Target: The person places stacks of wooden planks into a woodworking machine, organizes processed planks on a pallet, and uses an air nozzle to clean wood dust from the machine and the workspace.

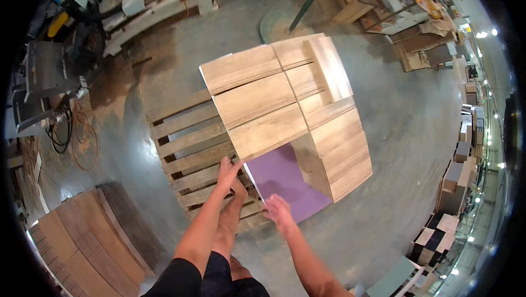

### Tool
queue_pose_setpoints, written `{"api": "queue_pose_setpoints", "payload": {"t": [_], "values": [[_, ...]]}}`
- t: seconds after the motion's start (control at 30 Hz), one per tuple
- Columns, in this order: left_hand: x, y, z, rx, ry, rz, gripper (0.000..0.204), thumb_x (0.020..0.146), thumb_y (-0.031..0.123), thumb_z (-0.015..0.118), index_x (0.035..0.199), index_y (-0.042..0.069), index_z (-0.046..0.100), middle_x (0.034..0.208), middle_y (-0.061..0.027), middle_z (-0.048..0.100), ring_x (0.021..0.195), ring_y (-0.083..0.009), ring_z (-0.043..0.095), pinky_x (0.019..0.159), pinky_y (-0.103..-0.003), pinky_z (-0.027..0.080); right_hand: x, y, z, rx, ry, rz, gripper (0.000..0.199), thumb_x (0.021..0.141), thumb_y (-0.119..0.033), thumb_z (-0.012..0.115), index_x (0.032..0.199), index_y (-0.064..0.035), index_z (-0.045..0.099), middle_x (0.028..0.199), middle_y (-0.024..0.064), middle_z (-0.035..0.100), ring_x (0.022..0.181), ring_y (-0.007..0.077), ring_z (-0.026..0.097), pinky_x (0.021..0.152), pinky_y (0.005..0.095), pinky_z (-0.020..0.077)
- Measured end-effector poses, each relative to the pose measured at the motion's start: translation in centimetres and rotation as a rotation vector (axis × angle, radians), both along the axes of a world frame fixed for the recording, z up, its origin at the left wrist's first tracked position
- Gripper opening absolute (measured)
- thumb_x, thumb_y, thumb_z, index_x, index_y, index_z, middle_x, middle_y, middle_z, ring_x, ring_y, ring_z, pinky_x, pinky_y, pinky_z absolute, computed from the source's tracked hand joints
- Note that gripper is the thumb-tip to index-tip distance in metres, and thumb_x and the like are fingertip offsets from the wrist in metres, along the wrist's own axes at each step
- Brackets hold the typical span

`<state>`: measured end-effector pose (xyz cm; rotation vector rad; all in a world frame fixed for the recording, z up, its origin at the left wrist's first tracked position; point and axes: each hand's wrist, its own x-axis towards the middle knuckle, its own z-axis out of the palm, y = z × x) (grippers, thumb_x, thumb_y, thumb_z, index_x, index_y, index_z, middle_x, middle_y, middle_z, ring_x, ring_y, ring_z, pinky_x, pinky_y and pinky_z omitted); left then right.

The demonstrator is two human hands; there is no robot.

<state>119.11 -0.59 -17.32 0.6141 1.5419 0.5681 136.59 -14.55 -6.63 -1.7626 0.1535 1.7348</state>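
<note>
A stack of light wood-grain boards (263, 100) lies in rows on a slatted wooden pallet (194, 143). At its near side a purple sheet (285, 182) shows bare beside a shorter pile of boards (339, 160). My left hand (229, 172) is at the left edge of the stack, by its near corner, with fingers apart and holding nothing. Over the near left edge of the purple sheet is my right hand (278, 209), slightly blurred, its fingers loosely spread. Whether it touches the sheet I cannot tell. One board (331, 70) lies raised on the far right rows.
Another stack of brown boards (82, 242) stands at the lower left. Machinery (49, 67) and cables (82, 133) are at the left. Beyond the pallet a green post (312, 1) rises from a round base. Piles of panels (452, 182) line the right side.
</note>
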Motion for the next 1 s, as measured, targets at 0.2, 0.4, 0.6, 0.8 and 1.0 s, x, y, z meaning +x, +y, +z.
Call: {"api": "queue_pose_setpoints", "payload": {"t": [0.2,0.4,0.6,0.8,1.0], "values": [[5.4,6.4,-2.9,-0.102,-0.109,0.189,0.084,0.075,0.032,0.075,0.138,0.000,0.029,0.131,-0.0197,0.047,0.116,-0.0259,0.049,0.097,-0.035,0.039,5.0,15.0,-12.2,0.044,-0.053,-0.288,0.075,0.085,-0.052,0.057,0.140,-0.0080,0.031,0.137,0.0152,0.042,0.125,0.0306,0.041,0.102,0.0525,0.0319],[6.2,5.6,-4.1,-0.141,0.088,0.092,0.086,0.072,0.035,0.077,0.138,0.002,0.033,0.131,-0.0241,0.044,0.125,-0.0332,0.037,0.104,-0.039,0.030,6.7,20.3,-16.1,0.255,0.098,-0.601,0.068,0.082,-0.050,0.060,0.135,-0.0112,0.041,0.133,0.0095,0.048,0.122,0.0290,0.044,0.103,0.0460,0.0351],[4.4,0.5,-7.1,-0.147,-0.168,0.078,0.088,0.072,0.016,0.076,0.140,0.000,0.023,0.133,-0.0158,0.044,0.123,-0.0252,0.043,0.104,-0.036,0.032,8.3,17.7,-18.5,0.262,0.033,-0.604,0.070,0.076,-0.046,0.064,0.133,-0.0101,0.043,0.128,0.0082,0.051,0.117,0.0292,0.047,0.100,0.0455,0.0382],[1.7,4.9,-5.8,-0.119,-0.359,0.308,0.093,0.075,0.015,0.070,0.145,-0.002,0.010,0.144,-0.0184,0.027,0.135,-0.0283,0.025,0.110,-0.039,0.022,9.1,16.4,-18.7,0.299,0.030,-0.531,0.075,0.074,-0.048,0.064,0.134,-0.0097,0.040,0.128,0.0083,0.049,0.118,0.0297,0.045,0.098,0.0458,0.0389],[0.4,6.0,-7.6,-0.168,-0.255,-0.114,0.093,0.074,0.022,0.072,0.144,-0.001,0.016,0.142,-0.0194,0.030,0.133,-0.0283,0.028,0.109,-0.036,0.023,7.1,15.4,-18.2,0.280,-0.011,-0.586,0.076,0.073,-0.047,0.063,0.136,-0.0116,0.039,0.128,0.0090,0.049,0.118,0.0308,0.045,0.098,0.0466,0.0387]]}}
